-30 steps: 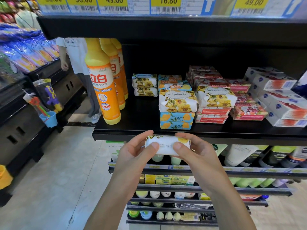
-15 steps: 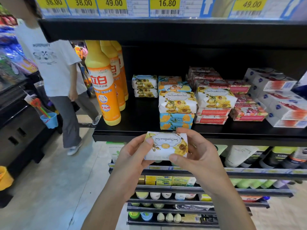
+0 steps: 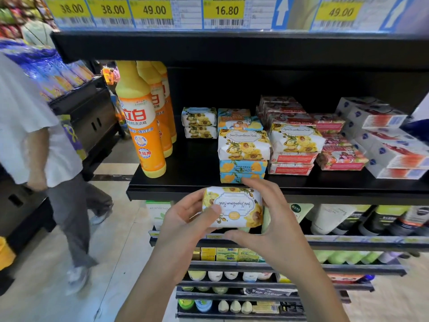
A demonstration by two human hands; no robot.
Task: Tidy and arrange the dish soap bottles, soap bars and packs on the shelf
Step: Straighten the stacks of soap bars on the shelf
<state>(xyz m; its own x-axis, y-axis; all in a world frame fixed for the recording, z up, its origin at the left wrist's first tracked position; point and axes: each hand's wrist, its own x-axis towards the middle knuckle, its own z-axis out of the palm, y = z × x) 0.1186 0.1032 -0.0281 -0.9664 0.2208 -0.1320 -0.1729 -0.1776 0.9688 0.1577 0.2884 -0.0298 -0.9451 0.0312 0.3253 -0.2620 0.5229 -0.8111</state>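
Observation:
I hold a white soap bar [image 3: 234, 206] with yellow flowers in front of the black shelf [image 3: 197, 163], its label facing me upside down. My left hand [image 3: 185, 226] grips its left end, thumb on the face. My right hand [image 3: 274, 228] holds its right end, fingers over the top edge and thumb beneath. On the shelf stand orange dish soap bottles [image 3: 141, 126] at the left, a stack of yellow-flower and blue soap bars [image 3: 243, 154] in the middle, red soap packs [image 3: 292, 159] beside it, and white boxed packs [image 3: 383, 145] at the right.
A person [image 3: 39, 140] in a white shirt walks in the aisle at the left. Two small flower soap bars [image 3: 200, 123] sit behind the bottles. Lower shelves [image 3: 348, 242] hold tubes and small bottles. Price tags [image 3: 222, 10] line the shelf above.
The soap bar has been turned from edge-on to face-up in both hands and its label now reads upside down. The person at the left has walked closer.

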